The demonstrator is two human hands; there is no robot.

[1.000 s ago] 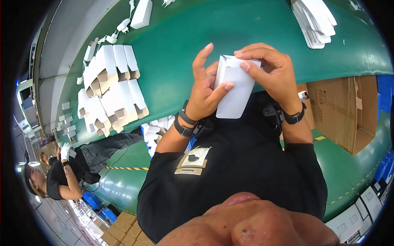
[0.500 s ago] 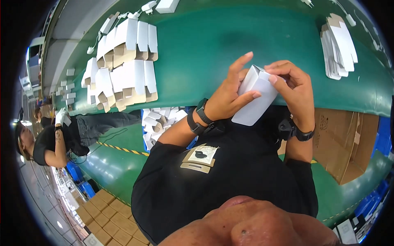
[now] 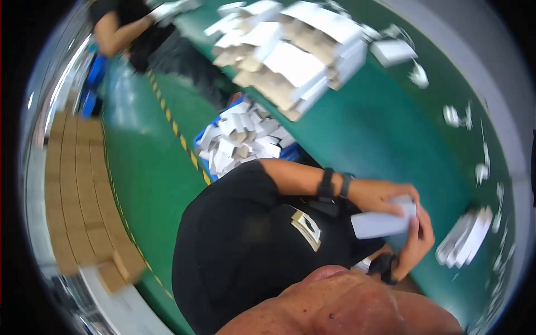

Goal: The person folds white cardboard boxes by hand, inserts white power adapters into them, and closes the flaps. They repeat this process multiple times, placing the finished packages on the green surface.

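A small white carton (image 3: 379, 224) is in front of my chest, tilted, its broad face showing. My left hand (image 3: 382, 195) lies along its upper side, fingers closed round it and thumb on its face. At the carton's right end, my right hand (image 3: 420, 240) has its fingers pressed on that end. The end flap is hidden behind the fingers and smeared by motion. Rows of white cartons with brown open ends (image 3: 296, 58) are stacked on the green table (image 3: 379, 120) at the upper left of my hands. A pile of flat white cartons (image 3: 463, 237) lies to their right.
A blue bin (image 3: 198, 139) heaped with white cartons (image 3: 240, 134) stands beside the table. White plugs with cables (image 3: 458, 116) lie along its far side. A gloved co-worker (image 3: 131, 25) is at the upper left. Brown boxes (image 3: 78, 184) are stacked at the left.
The whole view has swung round, so the stacked cartons and bin appear nearer the middle. My left hand has closed from spread fingers onto the carton; the right hand stays on its end.
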